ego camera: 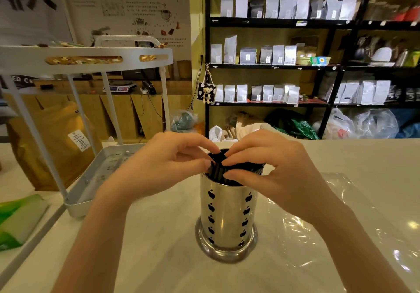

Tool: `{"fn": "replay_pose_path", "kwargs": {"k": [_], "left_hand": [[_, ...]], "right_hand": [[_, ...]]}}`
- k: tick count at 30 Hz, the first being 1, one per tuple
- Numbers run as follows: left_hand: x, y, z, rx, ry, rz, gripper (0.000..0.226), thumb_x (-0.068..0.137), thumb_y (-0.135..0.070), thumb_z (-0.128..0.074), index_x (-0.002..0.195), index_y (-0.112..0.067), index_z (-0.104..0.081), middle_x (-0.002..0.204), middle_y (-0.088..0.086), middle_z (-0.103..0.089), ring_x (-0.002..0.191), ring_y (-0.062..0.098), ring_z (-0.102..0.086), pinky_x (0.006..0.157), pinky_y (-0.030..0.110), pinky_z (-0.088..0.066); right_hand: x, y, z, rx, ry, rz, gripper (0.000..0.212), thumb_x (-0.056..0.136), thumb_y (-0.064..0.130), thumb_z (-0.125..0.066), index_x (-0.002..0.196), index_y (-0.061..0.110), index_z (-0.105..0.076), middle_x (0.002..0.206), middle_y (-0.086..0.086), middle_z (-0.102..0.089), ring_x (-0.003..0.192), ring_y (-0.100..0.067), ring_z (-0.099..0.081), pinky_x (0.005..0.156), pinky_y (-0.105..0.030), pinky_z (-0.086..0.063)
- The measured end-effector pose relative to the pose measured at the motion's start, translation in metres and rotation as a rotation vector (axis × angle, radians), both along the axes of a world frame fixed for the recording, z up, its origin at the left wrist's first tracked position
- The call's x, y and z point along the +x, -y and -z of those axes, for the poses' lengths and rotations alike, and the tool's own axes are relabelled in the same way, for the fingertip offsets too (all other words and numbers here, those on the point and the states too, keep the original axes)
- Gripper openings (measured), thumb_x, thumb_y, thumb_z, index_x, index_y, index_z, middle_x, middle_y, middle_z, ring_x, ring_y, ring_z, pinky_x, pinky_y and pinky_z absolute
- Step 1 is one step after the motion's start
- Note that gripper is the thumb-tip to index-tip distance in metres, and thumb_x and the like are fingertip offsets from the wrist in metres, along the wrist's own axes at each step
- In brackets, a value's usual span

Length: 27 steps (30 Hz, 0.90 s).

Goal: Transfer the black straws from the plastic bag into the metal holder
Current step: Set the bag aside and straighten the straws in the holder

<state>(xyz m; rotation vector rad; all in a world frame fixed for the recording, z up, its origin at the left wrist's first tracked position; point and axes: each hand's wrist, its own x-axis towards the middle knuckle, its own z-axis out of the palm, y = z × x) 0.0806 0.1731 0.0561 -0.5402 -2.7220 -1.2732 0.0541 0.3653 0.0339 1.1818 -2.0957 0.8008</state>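
Both hands settling black straws into the metal holder

Head view: the holder [227, 215] stands upright on the bench [159, 236], straws [219, 170] bunched in its mouth. The left hand [163, 163] and right hand [268, 167] pinch lightly at the straw tops from either side – probably to even them. The plastic bag [336, 213] lies flat on the right, apparently emptied.

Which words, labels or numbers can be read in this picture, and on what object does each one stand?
"ED C": white letters on a dark sign, partly hidden behind the white rack.
White label on the brown paper sack: too small.
White wall poster: blurred.
Silver shelf pouch labels: unreadable.
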Motion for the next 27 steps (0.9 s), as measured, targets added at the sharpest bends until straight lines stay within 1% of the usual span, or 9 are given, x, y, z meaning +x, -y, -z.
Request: {"fn": "replay_pose_path", "kwargs": {"k": [3, 6, 9, 14, 18, 20, 22, 25, 27], "left_hand": [[0.002, -0.001, -0.001, -0.057, -0.049, 0.038, 0.026, 0.081, -0.014, -0.061, 0.101, -0.030, -0.064, 0.095, -0.012, -0.072, 0.089, -0.005, -0.064, 0.084, 0.013, -0.050], [0.004, -0.004, -0.002, -0.081, -0.143, 0.060, 0.030, 0.071, -0.029, -0.069, 0.100, -0.037, -0.064, 0.099, -0.019, -0.069, 0.098, -0.006, -0.059, 0.087, 0.013, -0.047], [0.005, -0.008, -0.002, -0.047, -0.216, 0.080, 0.034, 0.061, -0.043, -0.069, 0.095, -0.042, -0.066, 0.101, -0.023, -0.067, 0.099, -0.006, -0.058, 0.084, 0.012, -0.045], [0.002, -0.015, 0.002, -0.080, -0.322, 0.031, 0.023, 0.066, -0.031, -0.071, 0.089, -0.033, -0.072, 0.089, -0.023, -0.067, 0.093, -0.004, -0.060, 0.086, 0.007, -0.043], [0.004, -0.013, 0.003, -0.047, -0.401, -0.014, 0.020, 0.069, -0.027, -0.071, 0.089, -0.027, -0.073, 0.088, -0.014, -0.072, 0.088, 0.003, -0.064, 0.082, 0.019, -0.049], [0.005, -0.012, 0.002, -0.059, -0.387, -0.023, 0.021, 0.070, -0.025, -0.071, 0.090, -0.029, -0.073, 0.090, -0.014, -0.072, 0.090, 0.005, -0.064, 0.082, 0.025, -0.051], [0.005, -0.013, 0.003, -0.078, -0.357, -0.016, 0.022, 0.070, -0.028, -0.071, 0.092, -0.030, -0.072, 0.092, -0.016, -0.072, 0.091, 0.004, -0.063, 0.083, 0.028, -0.051], [0.005, -0.016, 0.003, -0.066, -0.344, -0.004, 0.024, 0.069, -0.043, -0.065, 0.092, -0.036, -0.070, 0.089, -0.022, -0.070, 0.089, -0.001, -0.062, 0.081, 0.024, -0.050], [0.007, -0.018, 0.003, -0.034, -0.363, -0.014, 0.030, 0.066, -0.052, -0.057, 0.092, -0.042, -0.066, 0.090, -0.027, -0.068, 0.091, -0.003, -0.060, 0.080, 0.019, -0.049]], "right_hand": [[0.001, 0.000, -0.001, -0.030, 0.000, -0.011, 0.020, 0.077, 0.028, -0.061, 0.087, 0.018, -0.075, 0.084, 0.005, -0.072, 0.080, -0.004, -0.055, 0.072, -0.025, -0.045], [0.003, -0.002, -0.003, -0.093, 0.032, -0.022, 0.019, 0.077, 0.029, -0.062, 0.088, 0.021, -0.075, 0.082, 0.012, -0.069, 0.079, -0.006, -0.057, 0.072, -0.028, -0.047], [0.005, -0.003, -0.006, -0.128, 0.055, -0.025, 0.020, 0.077, 0.030, -0.062, 0.091, 0.022, -0.074, 0.079, 0.017, -0.065, 0.077, -0.003, -0.057, 0.072, -0.024, -0.046], [0.009, -0.001, -0.008, -0.092, 0.096, 0.014, 0.026, 0.078, 0.034, -0.056, 0.095, 0.023, -0.073, 0.079, 0.021, -0.063, 0.078, -0.001, -0.055, 0.072, -0.024, -0.045], [0.016, -0.001, -0.011, -0.172, 0.136, 0.006, 0.031, 0.079, 0.034, -0.056, 0.108, 0.032, -0.066, 0.081, 0.021, -0.069, 0.085, -0.003, -0.058, 0.076, -0.025, -0.048], [0.019, -0.001, -0.014, -0.208, 0.144, 0.013, 0.029, 0.078, 0.034, -0.058, 0.107, 0.035, -0.065, 0.081, 0.024, -0.068, 0.088, -0.002, -0.060, 0.079, -0.027, -0.050], [0.020, 0.000, -0.019, -0.225, 0.117, 0.017, 0.023, 0.079, 0.028, -0.063, 0.101, 0.031, -0.068, 0.086, 0.028, -0.064, 0.089, -0.001, -0.060, 0.079, -0.022, -0.050], [0.021, 0.000, -0.034, -0.278, 0.066, 0.004, 0.020, 0.080, 0.021, -0.066, 0.099, 0.027, -0.068, 0.088, 0.019, -0.067, 0.087, -0.001, -0.063, 0.078, -0.014, -0.049], [0.022, -0.002, -0.048, -0.392, 0.033, -0.022, 0.022, 0.080, 0.012, -0.067, 0.099, 0.022, -0.066, 0.087, 0.015, -0.068, 0.082, -0.003, -0.066, 0.074, -0.014, -0.052]]}}
